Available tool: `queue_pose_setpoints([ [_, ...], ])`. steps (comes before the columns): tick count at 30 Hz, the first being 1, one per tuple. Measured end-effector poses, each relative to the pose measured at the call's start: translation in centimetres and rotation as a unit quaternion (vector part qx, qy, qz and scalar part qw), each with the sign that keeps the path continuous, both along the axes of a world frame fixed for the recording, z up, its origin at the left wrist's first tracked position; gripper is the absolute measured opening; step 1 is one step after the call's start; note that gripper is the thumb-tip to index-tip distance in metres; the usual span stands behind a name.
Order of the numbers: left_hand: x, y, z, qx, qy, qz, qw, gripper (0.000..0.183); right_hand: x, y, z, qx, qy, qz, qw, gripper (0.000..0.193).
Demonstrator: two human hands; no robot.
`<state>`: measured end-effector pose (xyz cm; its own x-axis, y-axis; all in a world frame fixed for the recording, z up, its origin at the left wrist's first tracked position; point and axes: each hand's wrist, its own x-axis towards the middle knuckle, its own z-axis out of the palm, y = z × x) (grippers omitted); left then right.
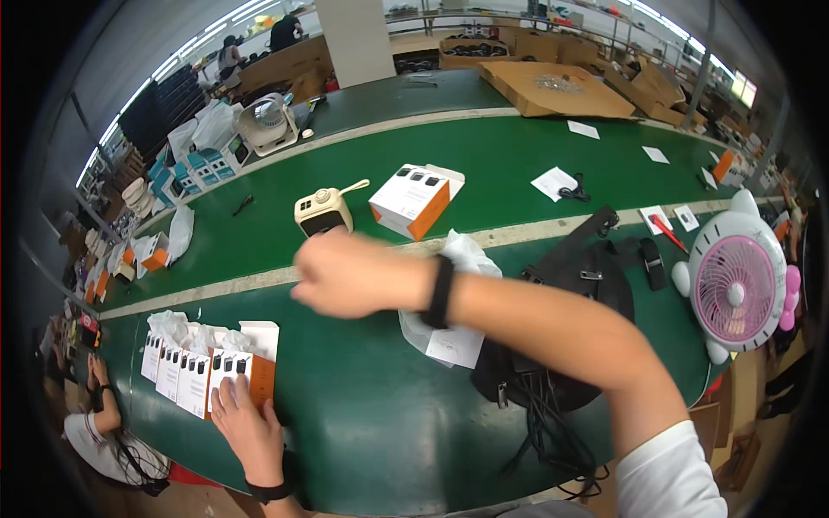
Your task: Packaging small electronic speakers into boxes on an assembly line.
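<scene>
My left hand (246, 427) lies with its fingers stretched out against the front of a white-and-orange carton (264, 380), the nearest in a row of several such cartons (173, 371) with white plastic bags poking out of their tops. My right hand (350, 274) reaches across over the table's middle, blurred by motion, its fingers curled and mostly hidden. Just beyond it stands a small cream gadget (321, 207) with a dark front panel, a knob and a loop strap; I cannot tell whether the hand touches it. An open white-and-orange carton (416, 203) sits to its right.
A black bag (570, 319) with cables, a plastic bag (471, 255) and a pink-and-white fan (737, 276) stand to the right. Farther off are a cardboard tray (557, 91), paper slips and a white fan (268, 121). Another person (108, 427) sits at far left.
</scene>
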<state>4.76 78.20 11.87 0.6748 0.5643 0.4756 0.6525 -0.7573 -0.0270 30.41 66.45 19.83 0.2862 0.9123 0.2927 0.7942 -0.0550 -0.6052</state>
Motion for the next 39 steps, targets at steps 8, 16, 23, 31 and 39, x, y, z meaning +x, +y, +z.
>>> queue_pose_setpoints([
  [8, 12.4, -8.4, 5.8, -0.072, 0.045, -0.400, 0.913, 0.059, 6.2, -7.9, 1.7, 0.130, 0.054, -0.181, 0.973, 0.023],
  [16, 17.6, -6.5, 1.5, -0.215, 0.024, -0.431, 0.876, 0.008, 8.1, 1.0, -0.8, 0.033, -0.100, -0.088, 0.991, 0.046],
  [23, 15.3, -3.5, 7.3, -0.183, -0.079, -0.323, 0.925, 0.009, 12.6, 8.2, -5.2, -0.196, -0.199, -0.168, 0.945, 0.056],
  [31, 15.0, -1.0, 6.0, -0.208, -0.180, -0.299, 0.914, 0.009, 8.0, -3.2, 1.7, 0.117, 0.163, -0.206, 0.958, 0.051],
  [39, 13.9, -4.9, 8.6, -0.534, -0.197, -0.348, 0.745, 0.011, -2.6, -13.0, -1.5, 0.335, 0.168, -0.040, 0.926, 0.079],
])
